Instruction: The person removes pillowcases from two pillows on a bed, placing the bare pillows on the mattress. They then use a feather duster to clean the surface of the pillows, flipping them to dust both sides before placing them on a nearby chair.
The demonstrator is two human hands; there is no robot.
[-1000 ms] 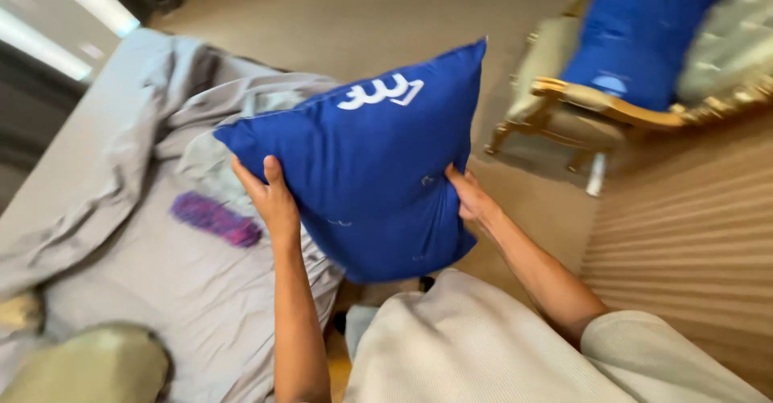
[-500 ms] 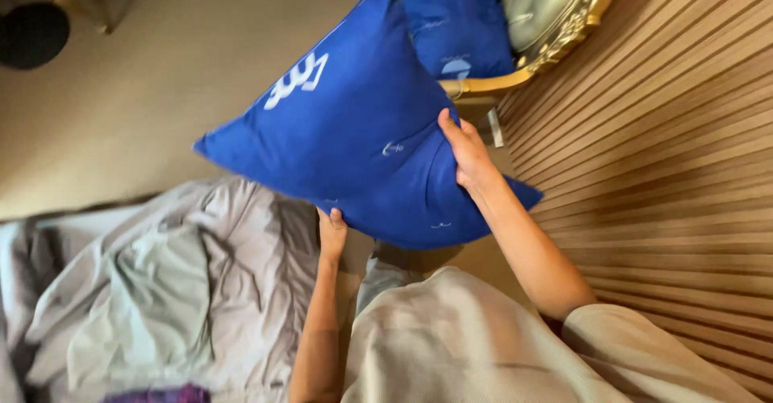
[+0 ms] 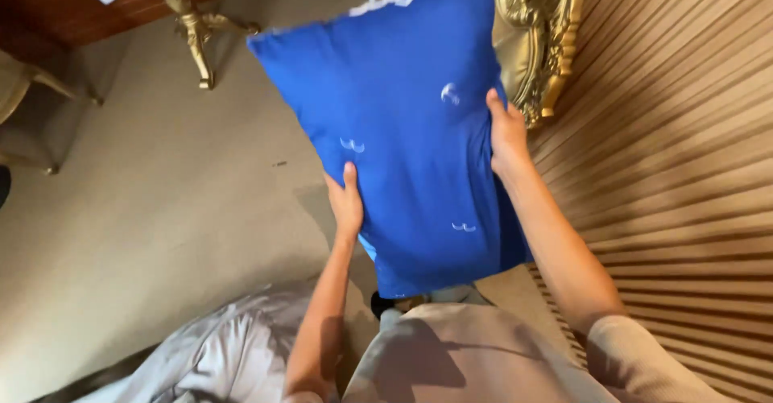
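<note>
Between our two hands, held up in the air above the floor, hangs the blue pillow (image 3: 411, 129), tilted so that one corner points down toward our chest. Our left hand (image 3: 346, 202) grips its left edge low down, thumb laid on the front face and the fingers tucked behind the fabric, out of sight. Our right hand (image 3: 507, 133) clamps the right edge higher up, fingers curled round the back. Both hands are closed on the pillow, which sits squarely between them and hides much of what lies beyond.

Half a second ago we held the pillow lower and further left, over the rumpled bedding, with the second blue cushion on the chair in view behind it; now we see it raised and turned nearer upright, and it covers that cushion. A second ago it hung over the bed itself, with much more grey sheet showing.

Below us only a corner of the grey sheet (image 3: 225, 355) remains at the bottom edge. The beige carpet (image 3: 145, 210) spreads to the left, a ribbed wooden wall (image 3: 684, 169) runs along the right, the ornate gilded chair frame (image 3: 535, 33) stands just behind the pillow, and a gold furniture leg (image 3: 197, 37) rises at the top left.
</note>
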